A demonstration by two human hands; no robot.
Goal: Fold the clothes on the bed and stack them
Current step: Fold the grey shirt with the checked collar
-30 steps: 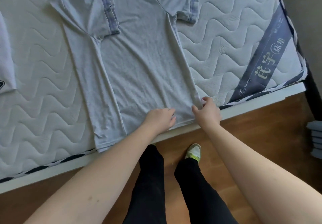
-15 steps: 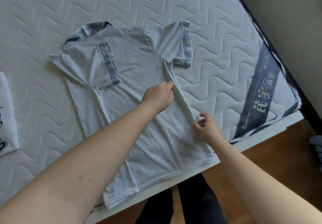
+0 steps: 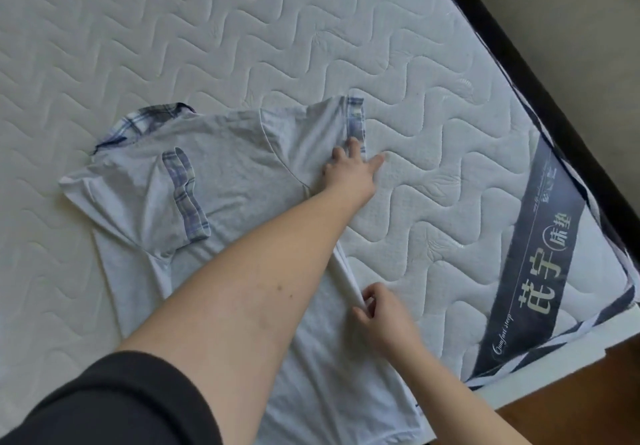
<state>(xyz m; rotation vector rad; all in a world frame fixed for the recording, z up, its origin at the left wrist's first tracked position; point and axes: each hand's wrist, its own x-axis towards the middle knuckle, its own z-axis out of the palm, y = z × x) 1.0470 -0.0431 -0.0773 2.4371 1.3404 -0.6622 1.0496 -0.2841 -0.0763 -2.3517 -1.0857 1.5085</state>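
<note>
A light grey T-shirt (image 3: pixel 235 181) with plaid blue collar and sleeve cuffs lies flat on the white quilted mattress (image 3: pixel 242 36). Its left side and left sleeve are folded inward over the body. My left hand (image 3: pixel 351 169) reaches far across and grips the right sleeve near its plaid cuff, thumb spread out over the mattress. My right hand (image 3: pixel 381 316) pinches the shirt's right side edge lower down, lifting it slightly. My left forearm hides the middle of the shirt.
The mattress's dark label band (image 3: pixel 533 271) with printed characters runs along its right end. The dark bed frame (image 3: pixel 540 74) borders the right side, with a grey wall beyond. Wooden floor (image 3: pixel 595 406) shows at the bottom right.
My left hand has moved up from the shirt's hem to the right sleeve. My right hand slid up the side edge. The view tilted upward, and the white garment at left left the frame.
</note>
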